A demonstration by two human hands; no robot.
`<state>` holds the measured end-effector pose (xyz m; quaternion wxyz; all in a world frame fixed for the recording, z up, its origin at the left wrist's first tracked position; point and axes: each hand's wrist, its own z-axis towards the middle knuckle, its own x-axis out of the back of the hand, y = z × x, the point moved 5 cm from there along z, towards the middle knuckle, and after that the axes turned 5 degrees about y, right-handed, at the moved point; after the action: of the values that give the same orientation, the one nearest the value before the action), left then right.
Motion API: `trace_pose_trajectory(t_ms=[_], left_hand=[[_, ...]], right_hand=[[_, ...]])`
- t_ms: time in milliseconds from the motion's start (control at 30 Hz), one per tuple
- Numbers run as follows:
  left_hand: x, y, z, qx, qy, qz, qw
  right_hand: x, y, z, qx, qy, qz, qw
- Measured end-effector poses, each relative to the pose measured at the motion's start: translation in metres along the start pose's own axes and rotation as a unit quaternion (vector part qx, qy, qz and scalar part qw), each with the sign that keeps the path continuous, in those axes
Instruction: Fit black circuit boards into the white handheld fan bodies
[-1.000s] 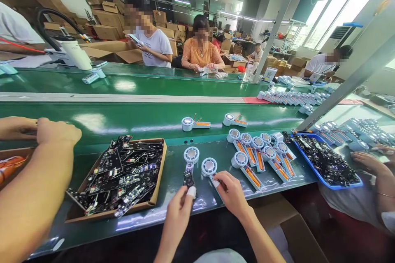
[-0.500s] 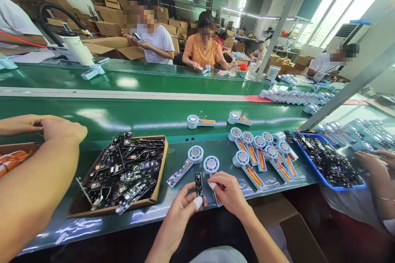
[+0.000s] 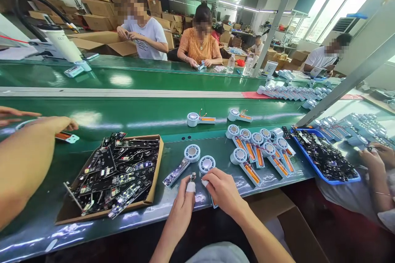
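My left hand (image 3: 182,205) pinches a small black circuit board (image 3: 193,176) on edge, with a white cover on the thumb; most of the board is hidden by the fingers. Close on its right, my right hand (image 3: 224,187) has thumb and forefinger pressed together, and whatever is between them is too small to make out. Just beyond lies a light-blue handheld fan body (image 3: 207,164), its handle largely covered by my right hand. Left of it rests another fan body (image 3: 191,153) with a circuit board in its handle.
A cardboard tray (image 3: 158,164) of circuit boards stands at left, a blue tray (image 3: 335,181) of boards at right. Several fan bodies (image 3: 240,156) with orange-lined handles lie between. A co-worker's arm (image 3: 26,164) reaches in from the left. Behind runs a green conveyor (image 3: 148,111).
The circuit board in my left hand has turned from face-on to edge-on. My right hand stays close by. The left co-worker's hands have parted, and a fan body shows beneath them.
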<state>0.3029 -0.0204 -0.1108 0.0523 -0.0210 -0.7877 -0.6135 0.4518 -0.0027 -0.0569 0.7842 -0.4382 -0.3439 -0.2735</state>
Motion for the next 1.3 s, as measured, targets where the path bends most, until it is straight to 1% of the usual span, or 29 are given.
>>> trace_pose_trajectory(t_ms=[33, 67, 133, 233, 367, 467, 533, 633, 700, 767, 833, 933, 1000, 1067, 1133, 1233, 1267, 1300], left_hand=[[0.003, 0.0, 0.0, -0.02, 0.016, 0.027, 0.999], [0.004, 0.0, -0.001, -0.027, 0.019, 0.043, 0.999], [0.004, 0.001, -0.003, -0.037, 0.004, 0.065, 0.997], [0.003, 0.01, -0.005, -0.07, -0.005, 0.116, 0.991], [0.002, 0.02, -0.007, -0.112, 0.015, 0.172, 0.979], [0.001, 0.015, -0.008, -0.138, 0.035, 0.191, 0.971], [0.001, 0.011, -0.009, -0.172, 0.051, 0.203, 0.963], [0.004, 0.009, -0.009, -0.216, 0.061, 0.211, 0.951], [0.006, 0.012, -0.007, -0.219, 0.036, 0.207, 0.953], [0.009, 0.017, -0.004, -0.207, -0.005, 0.198, 0.958], [0.011, 0.023, 0.0, -0.198, -0.045, 0.187, 0.961], [0.01, 0.027, 0.004, -0.199, -0.087, 0.173, 0.961], [0.008, 0.027, 0.006, -0.199, -0.103, 0.165, 0.96], [0.008, 0.026, 0.006, -0.193, -0.103, 0.165, 0.962], [0.01, 0.025, 0.006, -0.182, -0.079, 0.174, 0.965], [0.016, 0.022, 0.003, -0.164, -0.011, 0.186, 0.969], [0.018, 0.022, 0.002, -0.16, 0.013, 0.186, 0.969], [0.019, 0.021, 0.0, -0.158, 0.031, 0.183, 0.97]], right_hand=[[-0.001, -0.001, 0.001, 0.0, -0.002, -0.001, 1.0], [-0.001, -0.002, 0.001, -0.001, -0.004, 0.001, 1.0], [-0.002, -0.003, 0.002, 0.0, -0.007, 0.007, 1.0], [-0.002, -0.006, 0.003, 0.005, -0.019, 0.007, 1.0], [-0.003, -0.01, 0.004, 0.011, -0.037, -0.034, 0.999], [-0.006, -0.013, 0.003, 0.013, -0.041, -0.066, 0.997], [-0.01, -0.014, 0.001, 0.009, -0.039, -0.081, 0.996], [-0.012, -0.013, 0.001, -0.004, -0.034, -0.066, 0.997], [-0.008, -0.009, 0.004, -0.021, -0.03, -0.011, 0.999], [-0.001, -0.005, 0.008, -0.035, -0.034, 0.055, 0.997], [0.004, -0.003, 0.012, -0.025, -0.054, 0.105, 0.993], [0.007, -0.004, 0.014, 0.007, -0.079, 0.139, 0.987], [0.006, -0.004, 0.014, 0.007, -0.07, 0.144, 0.987], [0.005, -0.001, 0.012, -0.011, -0.057, 0.152, 0.987], [0.008, 0.006, 0.009, -0.048, -0.031, 0.179, 0.982], [0.024, 0.024, -0.002, -0.146, 0.055, 0.209, 0.965], [0.028, 0.03, -0.007, -0.178, 0.071, 0.206, 0.96], [0.03, 0.034, -0.013, -0.202, 0.071, 0.201, 0.956]])
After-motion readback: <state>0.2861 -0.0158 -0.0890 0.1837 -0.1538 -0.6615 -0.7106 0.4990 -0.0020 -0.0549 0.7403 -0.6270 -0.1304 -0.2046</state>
